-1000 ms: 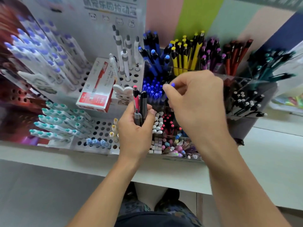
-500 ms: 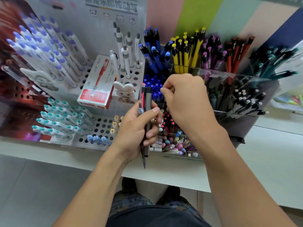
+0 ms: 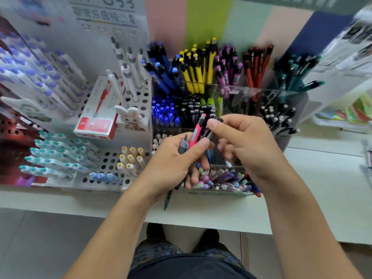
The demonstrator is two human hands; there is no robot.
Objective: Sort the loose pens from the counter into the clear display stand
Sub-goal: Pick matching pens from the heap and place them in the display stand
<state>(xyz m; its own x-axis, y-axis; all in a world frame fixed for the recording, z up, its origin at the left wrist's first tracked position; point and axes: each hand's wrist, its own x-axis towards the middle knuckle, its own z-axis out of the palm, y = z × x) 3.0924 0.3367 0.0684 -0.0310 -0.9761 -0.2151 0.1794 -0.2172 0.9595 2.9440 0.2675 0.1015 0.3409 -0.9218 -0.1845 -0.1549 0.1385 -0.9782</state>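
Left hand (image 3: 173,164) grips pink pen (image 3: 198,129) + others; right hand (image 3: 245,146) pinches black pen (image 3: 211,130).

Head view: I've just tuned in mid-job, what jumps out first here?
Dead centre, the left hand grips a small bunch of pens with a pink pen sticking up, while the right hand pinches a black pen beside it. Behind them the clear stand is packed with blue, yellow, purple, red and teal pens. At left, a red-and-white box lies on a white perforated rack.
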